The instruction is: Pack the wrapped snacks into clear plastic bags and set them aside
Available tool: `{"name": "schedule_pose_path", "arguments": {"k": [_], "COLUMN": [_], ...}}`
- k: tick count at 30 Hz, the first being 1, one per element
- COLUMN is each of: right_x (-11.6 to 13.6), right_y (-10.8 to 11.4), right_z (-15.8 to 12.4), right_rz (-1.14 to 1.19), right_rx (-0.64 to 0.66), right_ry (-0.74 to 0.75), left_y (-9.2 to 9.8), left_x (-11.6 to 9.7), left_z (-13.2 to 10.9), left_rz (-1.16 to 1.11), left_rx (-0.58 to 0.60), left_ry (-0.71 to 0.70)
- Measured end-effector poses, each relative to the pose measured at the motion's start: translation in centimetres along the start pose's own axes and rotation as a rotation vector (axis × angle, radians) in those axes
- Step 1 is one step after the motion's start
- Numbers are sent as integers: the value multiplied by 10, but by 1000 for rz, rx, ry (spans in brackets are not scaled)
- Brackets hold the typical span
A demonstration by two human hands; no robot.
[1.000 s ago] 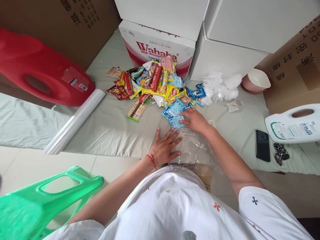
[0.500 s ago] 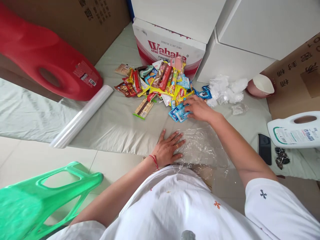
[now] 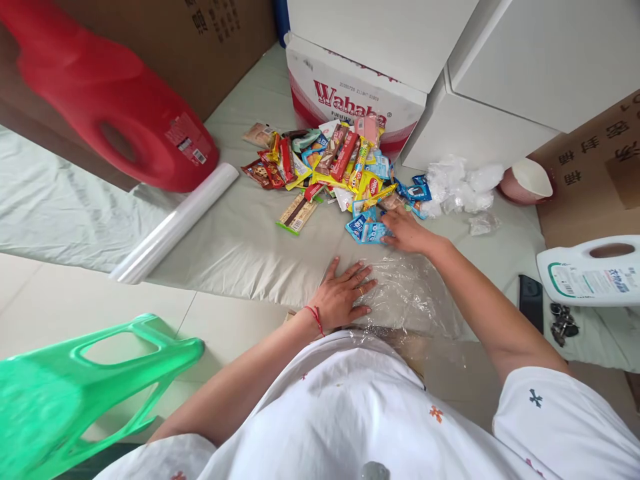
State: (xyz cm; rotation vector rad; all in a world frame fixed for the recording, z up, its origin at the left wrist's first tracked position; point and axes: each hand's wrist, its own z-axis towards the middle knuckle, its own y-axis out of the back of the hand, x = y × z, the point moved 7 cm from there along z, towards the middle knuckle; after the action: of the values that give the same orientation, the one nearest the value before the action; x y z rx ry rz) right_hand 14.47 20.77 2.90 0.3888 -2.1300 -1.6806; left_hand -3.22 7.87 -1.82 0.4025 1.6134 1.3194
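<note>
My left hand [image 3: 345, 293] lies flat with fingers spread on the left edge of a clear sheet of plastic film [image 3: 410, 297] spread on the pale cloth. My right hand [image 3: 407, 230] reaches past the film to the near edge of a pile of snack packets [image 3: 335, 167]. Its fingers rest on several light blue packets [image 3: 367, 230]; whether they grip one I cannot make out.
A roll of clear film [image 3: 175, 223] lies left beside a red jug [image 3: 105, 100]. A Wahaha carton [image 3: 355, 100] and white boxes stand behind the pile. Crumpled plastic [image 3: 457, 187], a pink bowl [image 3: 527, 180], a white jug [image 3: 593, 270], a phone [image 3: 530, 300], keys and a green stool [image 3: 80, 387] surround.
My right hand has moved from the film's far edge up into the blue packets at the pile's near edge. My left hand has stayed flat on the film.
</note>
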Motion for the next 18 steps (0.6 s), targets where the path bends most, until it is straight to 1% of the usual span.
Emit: {"name": "schedule_pose_path", "arguments": {"k": [2, 5, 8, 10, 12, 15, 18], "right_x": [16, 36, 43, 44, 43, 34, 23], "right_y": [5, 15, 17, 18, 20, 21, 11], "right_z": [3, 15, 30, 36, 36, 26, 8], "right_rz": [-49, -136, -182, -170, -114, 37, 174], "right_rx": [31, 40, 103, 127, 93, -15, -67], "right_ry": [90, 213, 280, 305, 296, 198, 96], "left_y": [0, 0, 0, -1, -1, -1, -2], "left_x": [0, 0, 0, 1, 1, 1, 1], "left_z": [0, 0, 0, 0, 0, 0, 0], "left_rz": [-7, -15, -14, -14, -16, -13, -6], "left_rx": [4, 1, -6, -7, -7, -8, -5], "left_ry": [-3, -7, -4, -2, -4, -9, -3]}}
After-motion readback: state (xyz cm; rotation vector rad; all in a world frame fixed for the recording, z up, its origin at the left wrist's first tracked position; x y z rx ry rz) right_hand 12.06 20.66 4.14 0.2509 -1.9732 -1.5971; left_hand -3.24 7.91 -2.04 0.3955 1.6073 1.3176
